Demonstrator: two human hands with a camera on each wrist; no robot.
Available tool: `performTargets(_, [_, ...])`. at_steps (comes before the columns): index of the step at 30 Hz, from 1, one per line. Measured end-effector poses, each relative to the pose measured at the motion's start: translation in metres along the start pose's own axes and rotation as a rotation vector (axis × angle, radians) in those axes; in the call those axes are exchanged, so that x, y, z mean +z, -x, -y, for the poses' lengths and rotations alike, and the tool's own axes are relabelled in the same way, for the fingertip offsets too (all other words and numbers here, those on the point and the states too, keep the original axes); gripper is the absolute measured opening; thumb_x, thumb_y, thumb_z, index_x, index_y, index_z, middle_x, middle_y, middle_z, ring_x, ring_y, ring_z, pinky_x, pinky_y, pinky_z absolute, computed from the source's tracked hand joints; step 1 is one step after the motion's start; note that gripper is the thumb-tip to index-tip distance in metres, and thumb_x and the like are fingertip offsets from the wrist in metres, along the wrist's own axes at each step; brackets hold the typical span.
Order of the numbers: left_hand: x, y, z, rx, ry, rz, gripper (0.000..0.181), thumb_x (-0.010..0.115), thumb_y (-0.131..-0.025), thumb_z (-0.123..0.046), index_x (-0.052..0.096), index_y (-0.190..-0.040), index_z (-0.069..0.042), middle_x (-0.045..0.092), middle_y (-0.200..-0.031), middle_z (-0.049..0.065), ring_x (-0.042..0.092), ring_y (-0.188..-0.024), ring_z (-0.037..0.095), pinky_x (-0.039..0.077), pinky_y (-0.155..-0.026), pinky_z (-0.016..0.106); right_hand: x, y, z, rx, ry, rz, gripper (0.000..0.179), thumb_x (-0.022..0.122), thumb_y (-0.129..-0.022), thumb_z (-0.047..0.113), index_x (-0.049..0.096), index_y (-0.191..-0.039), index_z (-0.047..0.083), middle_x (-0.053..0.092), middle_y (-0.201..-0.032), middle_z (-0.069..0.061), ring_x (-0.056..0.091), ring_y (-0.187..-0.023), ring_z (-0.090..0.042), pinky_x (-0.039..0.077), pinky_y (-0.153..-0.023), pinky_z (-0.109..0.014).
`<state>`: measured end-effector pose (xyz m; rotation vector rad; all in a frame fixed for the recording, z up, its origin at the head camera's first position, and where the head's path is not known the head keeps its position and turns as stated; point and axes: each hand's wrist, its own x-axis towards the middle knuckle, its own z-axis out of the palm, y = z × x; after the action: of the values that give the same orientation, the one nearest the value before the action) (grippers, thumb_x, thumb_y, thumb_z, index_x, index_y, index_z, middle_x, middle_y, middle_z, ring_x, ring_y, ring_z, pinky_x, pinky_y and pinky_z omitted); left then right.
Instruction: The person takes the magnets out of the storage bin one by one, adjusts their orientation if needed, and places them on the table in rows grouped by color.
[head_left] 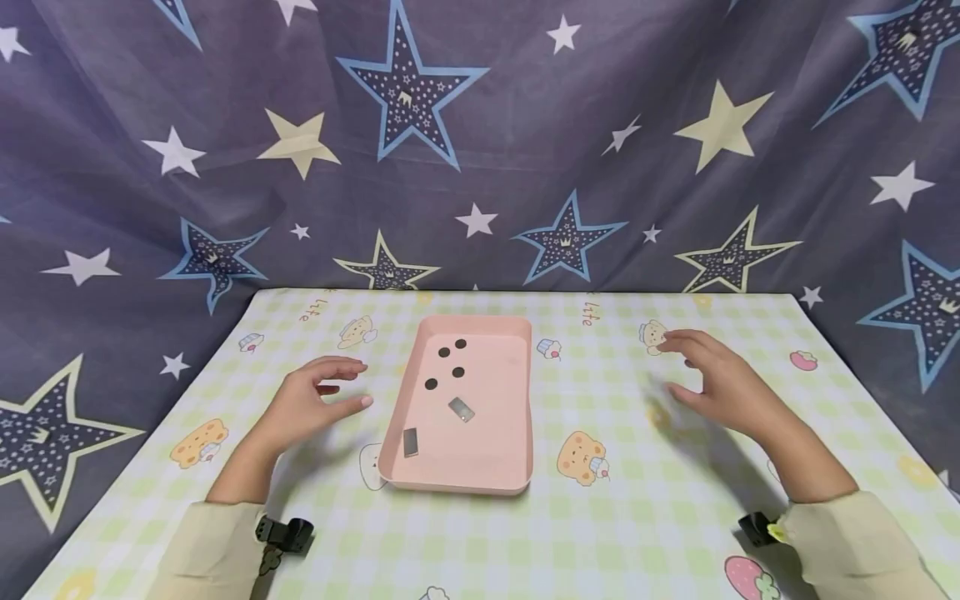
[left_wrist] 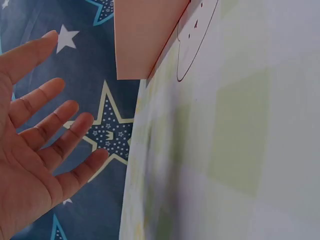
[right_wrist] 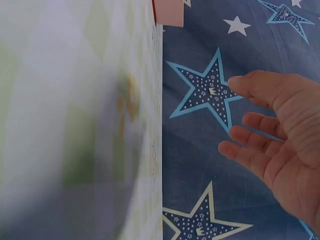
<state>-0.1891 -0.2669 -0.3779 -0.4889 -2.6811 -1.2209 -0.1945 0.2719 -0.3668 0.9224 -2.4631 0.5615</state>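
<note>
A shallow pink tray point(head_left: 480, 467) lies on the table, left of the middle in the head view. Several small black discs point(head_left: 458, 372) are spread over its far left part. Nearer the front are two small flat rectangular pieces, a shiny greyish one point(head_left: 461, 409) and a darker grey one point(head_left: 410, 442) by the left wall. My left hand point(head_left: 315, 400) hovers just left of the tray, fingers relaxed and holding nothing. Farther off on the right, my right hand point(head_left: 723, 383) is held above the cloth, its fingers loosely bent around empty air.
A checked green and white tablecloth point(head_left: 637, 533) with cartoon prints covers the table. Behind the table's far edge hangs a dark curtain point(head_left: 495, 167) patterned with stars. Each wrist wears a small black camera, the left one point(head_left: 285, 533) over a beige sleeve.
</note>
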Motion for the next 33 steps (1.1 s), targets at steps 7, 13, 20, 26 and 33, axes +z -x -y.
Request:
performTargets(7, [0.006,-0.004,0.003,-0.08,0.109,0.035,0.041,0.078,-0.084,-0.019,0.066,-0.12,-0.002,0.064,-0.12,0.018,0.061,-0.108,0.035,0.05,-0.092,0.049,0.004,-0.011,0.006,-0.009,-0.032,0.003,0.051,0.081,-0.069,-0.007,0.062,-0.116,-0.003,0.059,-0.12,-0.019,0.057,-0.108,-0.033,0.056,-0.073,-0.043])
performTargets(13, [0.008,-0.009,0.007,-0.115,0.164,0.022,0.039,0.078,-0.084,-0.02,0.067,-0.117,-0.001,0.066,-0.116,0.018,0.062,-0.105,0.038,0.055,-0.084,0.032,0.006,-0.02,0.01,-0.019,-0.082,0.015,0.049,0.082,-0.071,-0.005,0.062,-0.115,-0.002,0.062,-0.115,-0.018,0.063,-0.097,-0.031,0.058,-0.073,-0.041])
performTargets(20, [0.009,-0.013,0.008,-0.18,0.234,0.038,0.043,0.08,-0.083,-0.019,0.066,-0.118,0.001,0.063,-0.119,0.025,0.067,-0.096,0.02,0.058,-0.075,0.029,0.007,-0.031,0.014,-0.01,-0.12,0.047,0.045,0.082,-0.073,-0.003,0.063,-0.114,0.0,0.064,-0.111,-0.014,0.065,-0.094,-0.03,0.058,-0.072,-0.038])
performTargets(26, [0.011,-0.019,0.009,-0.234,0.28,0.053,0.048,0.08,-0.083,-0.02,0.064,-0.12,0.005,0.061,-0.122,0.026,0.066,-0.093,0.013,0.058,-0.074,0.033,0.008,-0.041,0.017,-0.032,-0.14,0.053,0.043,0.081,-0.074,-0.002,0.064,-0.113,0.003,0.065,-0.107,-0.011,0.067,-0.088,-0.025,0.058,-0.07,-0.036])
performTargets(33, [0.016,-0.024,0.014,-0.269,0.352,0.082,0.046,0.078,-0.084,-0.014,0.062,-0.12,0.01,0.063,-0.118,0.028,0.068,-0.088,0.014,0.058,-0.075,0.036,0.013,-0.051,0.021,-0.059,-0.172,0.058,0.044,0.082,-0.073,-0.002,0.065,-0.114,0.004,0.066,-0.107,-0.011,0.067,-0.084,-0.022,0.058,-0.069,-0.035])
